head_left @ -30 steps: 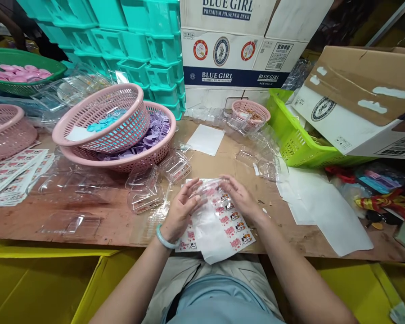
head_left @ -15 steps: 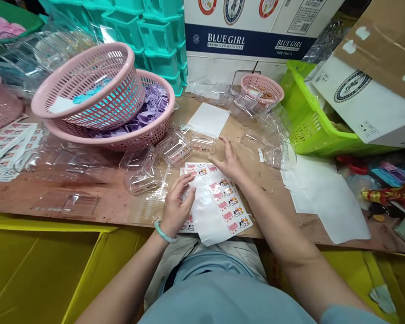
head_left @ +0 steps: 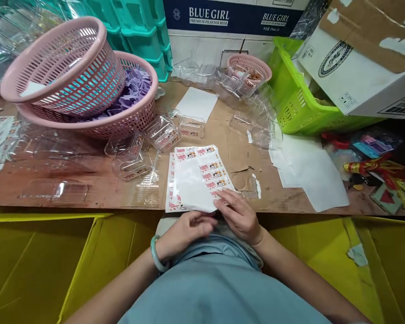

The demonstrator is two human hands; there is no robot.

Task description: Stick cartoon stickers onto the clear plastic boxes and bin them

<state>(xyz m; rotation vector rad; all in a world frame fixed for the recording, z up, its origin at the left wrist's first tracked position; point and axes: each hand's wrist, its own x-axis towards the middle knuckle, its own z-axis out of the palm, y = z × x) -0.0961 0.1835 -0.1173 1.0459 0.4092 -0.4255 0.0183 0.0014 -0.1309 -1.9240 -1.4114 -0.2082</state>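
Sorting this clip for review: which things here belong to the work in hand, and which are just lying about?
In use:
sticker sheet, under the right hand
left hand, beside it
clear plastic boxes

Lying about:
pink baskets
green basket
beer carton
white paper

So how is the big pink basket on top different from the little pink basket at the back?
The big pink basket is much wider than the little pink basket. The big one sits tilted inside another pink basket of purple pieces; the little one stands level on the table. Both are pink, round and slotted.
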